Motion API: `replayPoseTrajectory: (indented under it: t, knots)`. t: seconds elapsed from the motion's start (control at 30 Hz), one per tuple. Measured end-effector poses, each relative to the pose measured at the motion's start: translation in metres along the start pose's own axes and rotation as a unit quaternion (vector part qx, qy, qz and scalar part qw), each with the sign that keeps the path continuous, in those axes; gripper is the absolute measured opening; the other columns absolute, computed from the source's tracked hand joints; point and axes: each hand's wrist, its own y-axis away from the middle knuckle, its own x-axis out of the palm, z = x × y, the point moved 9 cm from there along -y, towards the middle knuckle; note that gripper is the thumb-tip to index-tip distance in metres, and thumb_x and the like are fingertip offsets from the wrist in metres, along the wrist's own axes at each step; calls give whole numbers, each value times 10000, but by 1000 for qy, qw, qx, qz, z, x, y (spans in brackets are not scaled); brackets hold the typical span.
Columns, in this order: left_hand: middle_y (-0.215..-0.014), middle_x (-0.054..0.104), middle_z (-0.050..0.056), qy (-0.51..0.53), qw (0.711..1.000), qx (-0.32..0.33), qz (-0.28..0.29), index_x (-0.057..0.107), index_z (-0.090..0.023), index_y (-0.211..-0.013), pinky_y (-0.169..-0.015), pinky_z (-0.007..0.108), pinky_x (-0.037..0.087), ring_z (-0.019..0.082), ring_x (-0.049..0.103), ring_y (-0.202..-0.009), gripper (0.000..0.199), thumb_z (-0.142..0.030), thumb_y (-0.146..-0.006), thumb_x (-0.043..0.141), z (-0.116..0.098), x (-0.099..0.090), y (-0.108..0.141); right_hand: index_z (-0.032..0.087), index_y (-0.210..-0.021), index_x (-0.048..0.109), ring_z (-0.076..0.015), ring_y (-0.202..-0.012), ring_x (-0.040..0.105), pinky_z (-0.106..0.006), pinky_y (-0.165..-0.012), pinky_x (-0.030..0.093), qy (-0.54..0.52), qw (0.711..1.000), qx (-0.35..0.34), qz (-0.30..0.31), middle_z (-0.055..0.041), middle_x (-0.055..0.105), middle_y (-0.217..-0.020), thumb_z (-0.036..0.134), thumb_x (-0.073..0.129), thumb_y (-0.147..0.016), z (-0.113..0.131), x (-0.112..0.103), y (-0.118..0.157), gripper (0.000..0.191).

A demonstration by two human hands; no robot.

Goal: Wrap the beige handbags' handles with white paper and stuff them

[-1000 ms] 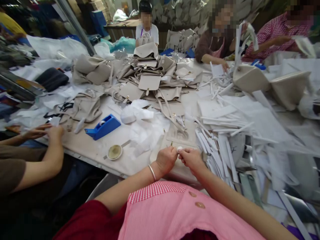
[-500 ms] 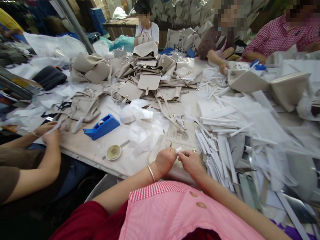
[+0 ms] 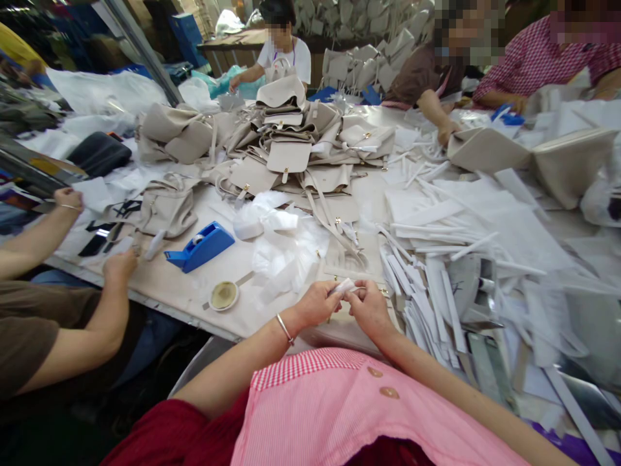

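Observation:
Both hands meet at the near edge of the table over a beige handbag (image 3: pixel 350 266). My left hand (image 3: pixel 316 304) is closed on a short roll of white wrapping (image 3: pixel 344 285). From the other side, the fingertips of my right hand (image 3: pixel 371 310) pinch the right end of the same wrapping. Something thin and pale shows between the right fingers, perhaps part of a strap; what lies inside the wrapping is hidden. Gold-coloured fittings show on the bag close to my fingers.
Left of my hands are a blue tape dispenser (image 3: pixel 200 247), a round dish (image 3: pixel 224 296) and crumpled white sheets (image 3: pixel 286 243). White paper strips (image 3: pixel 427 317) lie at right. Beige bags (image 3: pixel 288 157) are heaped behind. A co-worker's hand (image 3: pixel 121 264) works at left; other people sit across.
My hands have shifted slightly, and more of the white wrapping shows between them. The co-worker at left has spread their hands apart; one person across reaches out an arm.

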Motion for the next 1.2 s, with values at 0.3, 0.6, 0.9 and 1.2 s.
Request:
replayPoseTrajectory:
  t: [0.3,0.6,0.9,1.2]
  knots:
    - [-739,633,50,259,963,-42,62,661,-99,-1007,-579,218,472,106,581,-608,363,-429,-886,568,15,0,3,185,-747,598,-101,-400,457,-234,-414,361,-92,984,25,149,47,530,-541,440,554,-814,6,24,-7,268]
    - [-858,700,68,439,895,-63,53,45,-228,-1550,-649,309,535,154,671,-652,980,-374,-829,693,36,2,2,167,-815,657,-108,-582,492,-243,-579,418,-221,947,-47,228,10,590,-683,470,619,-804,25,25,-6,306]
    - [-1040,706,127,313,946,-30,78,300,-168,-1504,-827,357,513,212,680,-878,803,-462,-845,653,27,1,1,127,-931,676,-96,-519,468,-227,-496,325,-247,930,8,274,30,562,-593,437,755,-708,20,38,-10,389]
    - [-861,701,16,-25,990,-53,125,714,-147,-929,-740,226,446,144,593,-779,315,-354,-908,477,38,-10,31,134,-890,686,-89,-520,418,-230,-506,305,-234,949,-19,212,56,516,-561,408,750,-713,2,28,-29,332]
